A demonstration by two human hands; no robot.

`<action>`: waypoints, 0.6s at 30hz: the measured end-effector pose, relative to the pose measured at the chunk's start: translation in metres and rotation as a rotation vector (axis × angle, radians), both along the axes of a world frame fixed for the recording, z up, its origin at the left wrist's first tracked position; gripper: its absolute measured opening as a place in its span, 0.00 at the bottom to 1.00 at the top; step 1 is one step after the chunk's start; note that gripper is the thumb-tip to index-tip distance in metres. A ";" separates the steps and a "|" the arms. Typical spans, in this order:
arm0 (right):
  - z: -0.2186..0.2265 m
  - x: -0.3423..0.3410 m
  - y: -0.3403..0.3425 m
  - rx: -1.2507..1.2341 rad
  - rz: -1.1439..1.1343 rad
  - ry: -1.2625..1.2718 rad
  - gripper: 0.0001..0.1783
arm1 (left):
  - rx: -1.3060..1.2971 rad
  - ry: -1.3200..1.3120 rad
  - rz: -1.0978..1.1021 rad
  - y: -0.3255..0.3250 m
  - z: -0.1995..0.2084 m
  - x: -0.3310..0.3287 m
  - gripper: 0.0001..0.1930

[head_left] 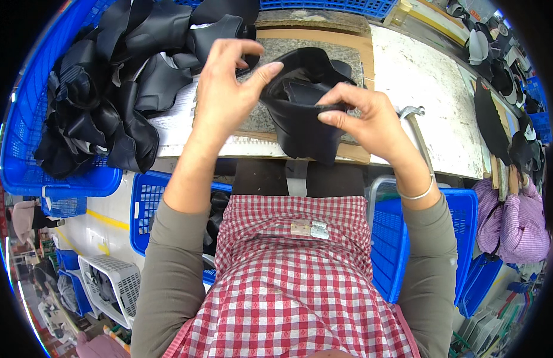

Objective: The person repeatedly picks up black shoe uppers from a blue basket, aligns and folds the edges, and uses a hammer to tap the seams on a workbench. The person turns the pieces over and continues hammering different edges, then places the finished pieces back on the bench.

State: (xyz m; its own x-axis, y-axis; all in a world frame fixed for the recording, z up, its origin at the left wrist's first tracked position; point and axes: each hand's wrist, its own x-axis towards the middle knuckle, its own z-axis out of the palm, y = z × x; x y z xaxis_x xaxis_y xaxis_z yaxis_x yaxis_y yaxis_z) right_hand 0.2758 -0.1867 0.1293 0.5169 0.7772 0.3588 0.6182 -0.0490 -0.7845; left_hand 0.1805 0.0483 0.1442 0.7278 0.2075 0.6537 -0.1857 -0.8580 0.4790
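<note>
A black leather boot upper (pixel 306 128), its opening facing up, sits at the front edge of the stone slab (pixel 252 122) on the bench. My right hand (pixel 366 116) pinches its near right rim between thumb and fingers. On the other side my left hand (pixel 229 83) is open, thumb and fingers spread apart, the thumb tip close to the upper's left rim. Whether that thumb touches the leather I cannot tell. A hammer (pixel 415 125) lies just right of my right hand, its metal head away from me.
Many black uppers (pixel 163 30) fill a blue basket (pixel 103 182) at the left. A white board (pixel 432 89) covers the bench's right side. Blue crates (pixel 464 227) stand below on both sides. Another person (pixel 521 221) in a checked top is at far right.
</note>
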 end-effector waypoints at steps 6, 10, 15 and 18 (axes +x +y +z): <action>-0.011 -0.038 0.002 0.056 -0.039 -0.452 0.08 | -0.004 0.450 -0.100 0.007 -0.008 0.005 0.17; -0.015 -0.045 -0.008 0.071 -0.081 -0.265 0.08 | 0.002 0.373 0.032 -0.008 -0.012 -0.001 0.20; -0.017 -0.028 -0.011 0.127 -0.028 0.247 0.07 | 0.156 0.083 0.106 -0.021 0.009 -0.007 0.14; -0.019 -0.018 -0.005 0.228 0.004 0.441 0.08 | 0.204 0.085 -0.214 -0.028 0.017 -0.018 0.15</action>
